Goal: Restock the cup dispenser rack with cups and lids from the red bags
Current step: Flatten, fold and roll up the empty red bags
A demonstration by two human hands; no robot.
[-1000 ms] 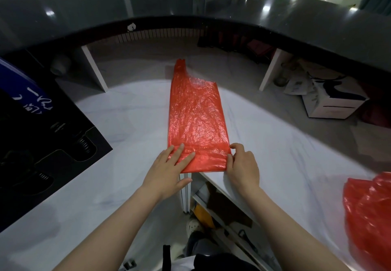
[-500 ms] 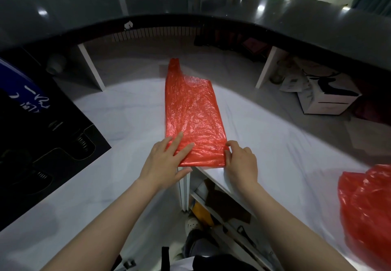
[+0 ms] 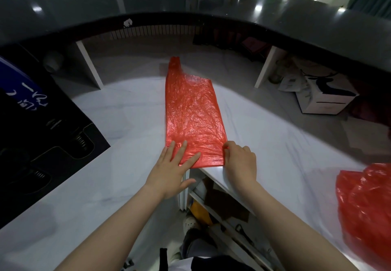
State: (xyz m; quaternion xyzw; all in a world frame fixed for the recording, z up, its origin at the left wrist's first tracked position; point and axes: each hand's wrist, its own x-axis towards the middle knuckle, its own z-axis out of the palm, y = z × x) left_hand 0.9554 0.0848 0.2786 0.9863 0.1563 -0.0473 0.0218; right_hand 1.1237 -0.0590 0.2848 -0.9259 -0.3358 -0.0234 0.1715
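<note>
Open counter both sides of the flat bag

Bare white counter [image 3: 127, 118] left and right of the flat bag [image 3: 192, 114]. Black rack [image 3: 48, 135] blocks far left, crumpled bag [image 3: 368, 207] sits far right, dark ledge [image 3: 190, 6] hangs over the back.

White marble counter [image 3: 285, 144] bears flattened red bag [image 3: 193, 114], crumpled red bag [image 3: 368, 207].

Both forearms bare, no sleeves, rings or watch visible. Left hand [image 3: 169, 170] and right hand [image 3: 240, 162] ungloved; possibly dark trousers below.

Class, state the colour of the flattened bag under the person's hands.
The flattened bag is bright red, crinkled plastic; the head view shows it best.
</note>
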